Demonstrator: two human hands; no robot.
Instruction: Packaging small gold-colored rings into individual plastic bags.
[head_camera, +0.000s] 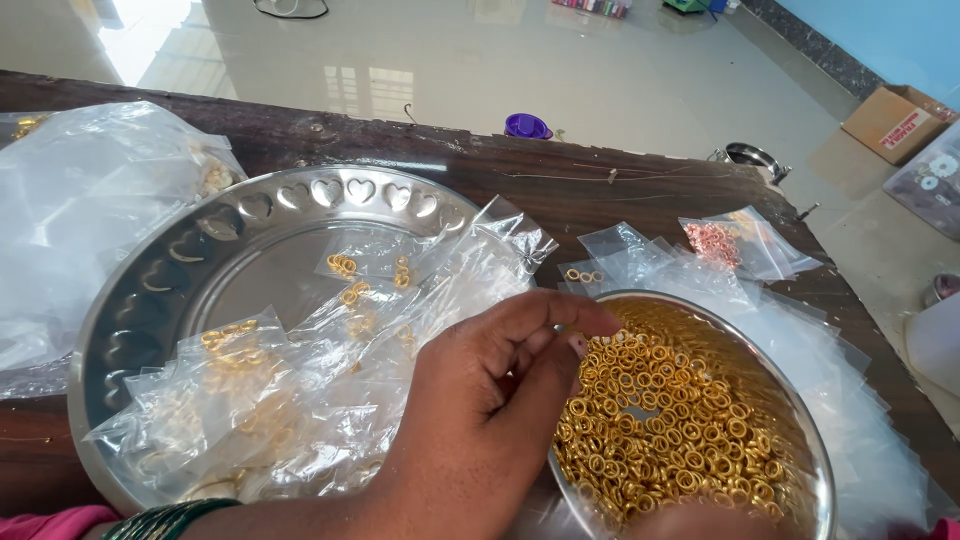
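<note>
My left hand (480, 420) reaches in from the lower left, with green bangles at the wrist. Its fingertips and thumb are pinched together at the near-left rim of a steel bowl (815, 450). Whether a ring sits between them is hidden. The bowl is heaped with small gold rings (670, 410). Only a sliver of my right hand (700, 522) shows at the bottom edge under the bowl. Left of the hand a wide steel plate (250, 205) with hearts stamped on its rim holds several small clear bags of gold rings (260, 390).
Flat clear bags (850, 400) lie under and right of the bowl. A small bag of pink rings (715, 242) lies behind it. A big crumpled plastic bag (80, 210) covers the table's left. On the floor are a purple lid (527, 126), a steel pot (755, 157) and a cardboard box (895, 120).
</note>
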